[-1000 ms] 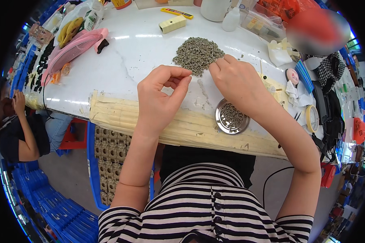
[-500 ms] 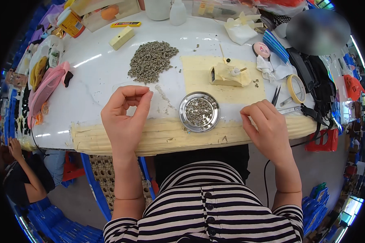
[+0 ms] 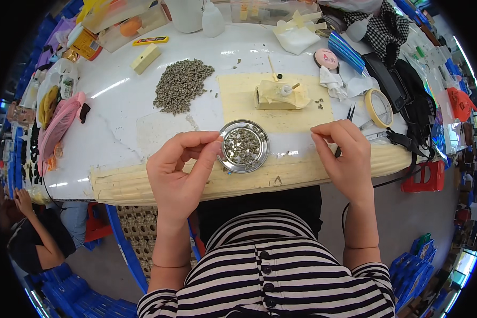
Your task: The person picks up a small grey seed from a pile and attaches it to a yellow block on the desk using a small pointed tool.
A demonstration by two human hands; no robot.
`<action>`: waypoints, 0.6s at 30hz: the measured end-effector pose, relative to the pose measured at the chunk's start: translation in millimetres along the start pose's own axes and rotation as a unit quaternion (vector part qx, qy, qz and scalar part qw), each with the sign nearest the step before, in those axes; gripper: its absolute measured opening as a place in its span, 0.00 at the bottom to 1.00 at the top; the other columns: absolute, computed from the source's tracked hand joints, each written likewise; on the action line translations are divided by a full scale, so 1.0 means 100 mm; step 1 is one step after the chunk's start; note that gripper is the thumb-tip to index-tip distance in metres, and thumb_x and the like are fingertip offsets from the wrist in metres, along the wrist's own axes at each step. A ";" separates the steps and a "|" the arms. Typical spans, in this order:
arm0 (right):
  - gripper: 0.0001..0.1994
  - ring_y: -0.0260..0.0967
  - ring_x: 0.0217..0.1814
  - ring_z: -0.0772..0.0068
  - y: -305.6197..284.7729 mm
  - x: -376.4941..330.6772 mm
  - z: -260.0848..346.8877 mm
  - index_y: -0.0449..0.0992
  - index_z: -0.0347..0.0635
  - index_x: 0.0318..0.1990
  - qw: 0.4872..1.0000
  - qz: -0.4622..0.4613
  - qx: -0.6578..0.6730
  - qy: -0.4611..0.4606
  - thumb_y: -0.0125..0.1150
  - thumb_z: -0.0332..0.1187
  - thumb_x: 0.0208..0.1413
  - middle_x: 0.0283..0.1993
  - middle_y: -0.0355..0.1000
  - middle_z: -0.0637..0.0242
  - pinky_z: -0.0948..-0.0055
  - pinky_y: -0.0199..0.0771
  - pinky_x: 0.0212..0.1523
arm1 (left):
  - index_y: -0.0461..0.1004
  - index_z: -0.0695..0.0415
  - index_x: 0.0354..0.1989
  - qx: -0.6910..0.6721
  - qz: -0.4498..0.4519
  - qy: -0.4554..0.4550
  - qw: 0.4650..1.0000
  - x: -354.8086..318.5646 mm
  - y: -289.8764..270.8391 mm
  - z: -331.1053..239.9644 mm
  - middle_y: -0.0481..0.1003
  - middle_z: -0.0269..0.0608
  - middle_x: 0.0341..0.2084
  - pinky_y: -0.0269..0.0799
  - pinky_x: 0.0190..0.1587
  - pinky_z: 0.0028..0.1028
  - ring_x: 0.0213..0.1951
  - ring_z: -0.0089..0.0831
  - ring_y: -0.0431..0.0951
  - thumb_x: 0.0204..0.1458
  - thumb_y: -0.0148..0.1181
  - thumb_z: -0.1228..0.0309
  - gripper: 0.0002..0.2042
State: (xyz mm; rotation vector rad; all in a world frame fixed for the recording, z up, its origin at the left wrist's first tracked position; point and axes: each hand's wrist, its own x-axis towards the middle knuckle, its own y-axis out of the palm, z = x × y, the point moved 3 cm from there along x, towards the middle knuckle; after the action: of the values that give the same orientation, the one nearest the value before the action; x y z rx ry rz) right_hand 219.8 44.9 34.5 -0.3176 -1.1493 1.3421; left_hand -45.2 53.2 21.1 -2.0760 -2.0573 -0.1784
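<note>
My left hand [image 3: 181,167] is at the left rim of a round metal dish [image 3: 265,153], thumb and forefinger pinched. Whether it grips the rim or a tiny part is too small to tell. Small grey-brown metal-looking pieces [image 3: 242,144] lie scattered in the dish. My right hand [image 3: 349,159] hovers right of the dish, its thumb and forefinger tips close together; anything between them cannot be made out. Dark tweezers [image 3: 351,112] lie just beyond that hand, partly covered by it. A heap of similar small pieces [image 3: 181,86] sits beyond my left hand.
A tape-covered block [image 3: 281,96] with a small nozzle stands on yellow paper [image 3: 236,111]. At the right are a tape roll [image 3: 370,108], a black bag and white tissue [image 3: 331,80]. A pink mesh item [image 3: 58,127] lies left; bottles and boxes line the back.
My left hand has moved right, from beside the heap to the dish's rim. The whole view has shifted slightly, so table things appear further left. My right hand stays right of the dish.
</note>
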 end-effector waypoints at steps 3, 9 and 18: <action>0.04 0.70 0.32 0.62 0.01 0.00 -0.16 0.77 0.39 0.34 0.999 -0.023 -0.008 0.046 0.65 0.24 0.51 0.28 0.73 0.64 0.67 0.69 0.32 | 0.79 0.68 0.41 0.000 0.016 0.014 1.000 0.09 0.06 0.01 0.81 0.42 0.34 0.76 0.40 0.20 0.34 0.22 0.80 0.54 0.64 0.82 0.07; 0.03 0.70 0.32 0.63 0.03 0.12 -0.29 0.77 0.39 0.33 0.994 -0.064 -0.045 0.080 0.66 0.24 0.52 0.28 0.73 0.65 0.67 0.69 0.32 | 0.79 0.68 0.41 -0.028 -0.005 -0.015 0.999 0.17 0.11 0.13 0.81 0.43 0.35 0.76 0.41 0.21 0.36 0.22 0.81 0.54 0.63 0.83 0.07; 0.09 0.69 0.29 0.63 0.13 0.25 0.35 0.79 0.38 0.33 0.993 -0.062 0.082 -0.052 0.69 0.19 0.44 0.28 0.73 0.64 0.68 0.68 0.30 | 0.77 0.69 0.43 -0.193 0.049 -0.052 0.979 0.11 0.06 0.18 0.81 0.46 0.36 0.78 0.45 0.22 0.39 0.25 0.81 0.52 0.63 0.86 0.10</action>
State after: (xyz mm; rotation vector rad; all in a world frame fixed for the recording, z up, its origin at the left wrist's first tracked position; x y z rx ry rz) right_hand 179.8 55.9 52.3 -0.0570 -1.1187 1.3466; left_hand -39.8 68.0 5.7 -2.4506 -2.1091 -0.5003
